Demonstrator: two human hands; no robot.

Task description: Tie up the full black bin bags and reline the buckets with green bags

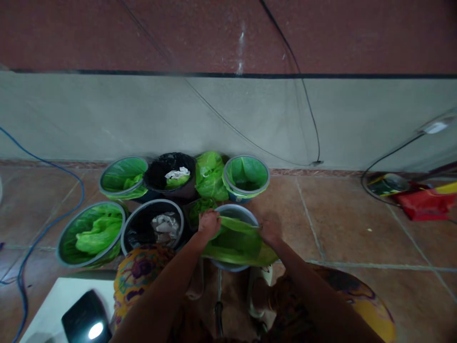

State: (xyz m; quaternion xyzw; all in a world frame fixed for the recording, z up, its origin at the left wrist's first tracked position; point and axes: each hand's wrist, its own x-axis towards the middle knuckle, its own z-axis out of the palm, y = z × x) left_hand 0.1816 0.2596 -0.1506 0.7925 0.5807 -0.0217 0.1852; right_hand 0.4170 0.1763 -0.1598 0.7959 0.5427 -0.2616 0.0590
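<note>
A green plastic bag (233, 243) is stretched open between my two hands, over a grey bin (238, 209) on the floor in front of me. My left hand (209, 224) is closed on the bag's edge at the left side. At the right side my right hand (270, 233) grips the opposite edge. The bag covers most of the bin, so only parts of its rim show. Just left of my left hand lies another piece of crumpled green bag (202, 208).
Green-lined bins (90, 204) and black-lined bins (177, 209) stand along the wall, some holding crumpled bags. A green bag (210, 174) leans among them. Cables (53, 224) cross the floor and wall. A red item (424, 202) lies right; a dark device (85, 317) sits bottom left.
</note>
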